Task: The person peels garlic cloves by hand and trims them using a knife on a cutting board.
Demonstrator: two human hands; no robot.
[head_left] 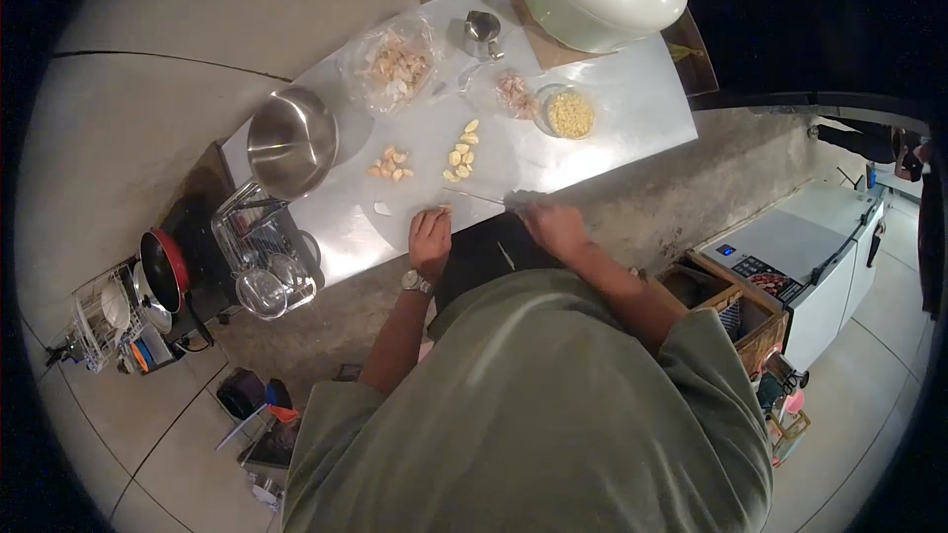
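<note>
At the smooth steel counter's [612, 118] near edge, the left hand [430, 240] pinched a pale clove [444, 208]; the right hand [553, 227] gripped a thin knife [474, 197].

Pale garlic clove [444, 208] under knife [474, 197]

Bare counter [553, 163] lies open ahead; steel pot [292, 141] and garlic piles [461, 153] crowd the left.

My bench [612, 128] is smooth, matt sheet metal; the pot [292, 141] is shiny steel; the bag [393, 64] is thin, clear plastic.
</note>
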